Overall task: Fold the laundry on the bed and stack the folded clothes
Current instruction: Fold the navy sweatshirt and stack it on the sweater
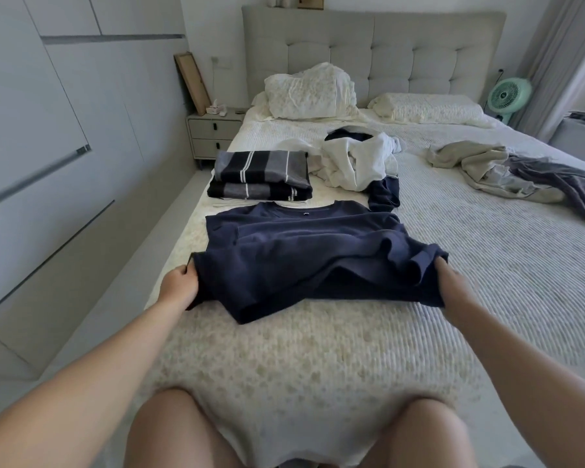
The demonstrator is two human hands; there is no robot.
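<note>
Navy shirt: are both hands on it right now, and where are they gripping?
Yes. The left hand and right hand each grip a corner of the navy shirt at its bottom hem, lifted off the bed.

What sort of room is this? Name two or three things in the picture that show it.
Most likely a home bedroom. A wide bed with a padded headboard fills the room, pillows lie at its head, and a small nightstand with drawers stands beside it.
</note>
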